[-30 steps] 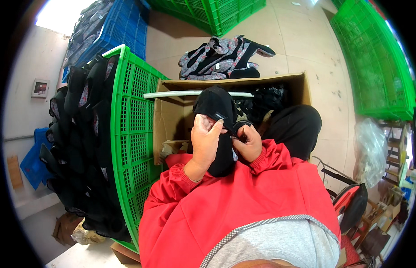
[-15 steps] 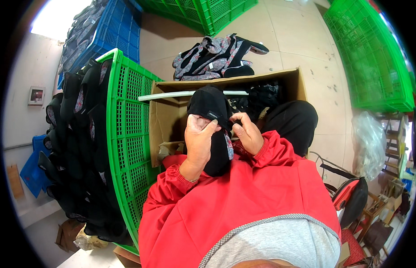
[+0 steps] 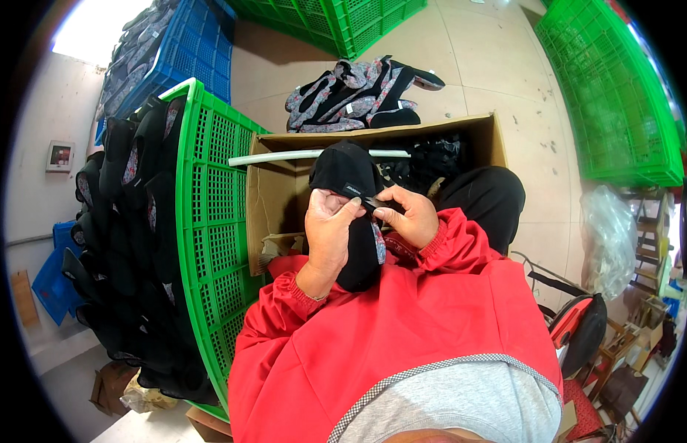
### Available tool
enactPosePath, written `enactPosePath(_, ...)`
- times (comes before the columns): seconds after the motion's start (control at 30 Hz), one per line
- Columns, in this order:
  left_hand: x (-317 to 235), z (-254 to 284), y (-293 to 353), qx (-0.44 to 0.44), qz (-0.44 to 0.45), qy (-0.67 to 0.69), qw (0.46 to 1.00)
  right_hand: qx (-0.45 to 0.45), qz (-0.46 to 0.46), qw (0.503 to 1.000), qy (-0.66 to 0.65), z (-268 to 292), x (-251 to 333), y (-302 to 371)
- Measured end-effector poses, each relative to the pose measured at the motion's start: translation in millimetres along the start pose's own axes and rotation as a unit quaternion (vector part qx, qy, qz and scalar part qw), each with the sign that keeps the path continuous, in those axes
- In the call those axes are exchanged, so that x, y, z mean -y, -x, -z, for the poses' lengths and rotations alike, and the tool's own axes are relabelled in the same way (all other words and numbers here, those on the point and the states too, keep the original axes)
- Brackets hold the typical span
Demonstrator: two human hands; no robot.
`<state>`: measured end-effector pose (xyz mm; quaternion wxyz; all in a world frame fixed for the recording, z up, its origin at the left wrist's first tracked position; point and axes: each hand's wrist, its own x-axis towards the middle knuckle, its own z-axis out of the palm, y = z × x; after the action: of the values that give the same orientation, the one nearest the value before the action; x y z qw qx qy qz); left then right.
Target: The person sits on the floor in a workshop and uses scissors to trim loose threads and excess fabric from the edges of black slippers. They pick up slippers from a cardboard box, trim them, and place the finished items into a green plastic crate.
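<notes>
A black cloth slipper (image 3: 345, 166) with a small dark label and a patterned lining is held up in front of my lap. My left hand (image 3: 330, 225) is closed on it from below, thumb pressed near the label. My right hand (image 3: 408, 218) is closed in a pinch at the slipper's edge, just right of the label, its fingertips close to the left thumb. Something small and dark with a pale glint shows between those fingertips, too small to make out. The lower part of the slipper hangs toward my red smock (image 3: 402, 325).
An open cardboard box (image 3: 498, 140) with dark pieces inside stands before me, a pale strip (image 3: 277, 157) across it. At left, a green crate (image 3: 218, 221) adjoins stacked black slippers (image 3: 125, 258). More floral-lined slippers (image 3: 358, 92) lie on the floor beyond.
My right hand has moved left and turned inward, bringing its pinched fingertips up against the slipper beside the label. The left hand and the slipper stay nearly still.
</notes>
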<state>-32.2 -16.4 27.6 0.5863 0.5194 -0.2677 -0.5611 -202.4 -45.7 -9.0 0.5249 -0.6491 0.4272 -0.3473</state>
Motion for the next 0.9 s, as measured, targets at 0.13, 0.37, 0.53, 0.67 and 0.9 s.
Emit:
enactPosePath(0.13,3.8,2.1,-1.4,0.001,0.001,-0.002,1.000,0.007,0.015,0.999,0.031,3.6,4.4,-4.6)
enactPosePath(0.37,2.2,0.1,-0.2,0.003,-0.001,-0.007,1.000,0.009,0.017,1.000,-0.025,0.7,-5.2,-4.8)
enactPosePath(0.53,2.7,-2.7,-0.7,0.007,-0.005,-0.008,1.000,-0.116,-0.015,0.967,-0.228,-15.2,-20.0,-1.9)
enactPosePath(0.67,2.3,-2.9,0.6,0.001,-0.008,-0.004,1.000,-0.126,-0.026,0.974,-0.189,-19.6,-11.2,-6.4)
enactPosePath(0.9,5.1,-3.3,-0.1,0.004,-0.018,0.018,1.000,-0.054,-0.068,0.966,-0.245,-22.3,-15.5,-28.0)
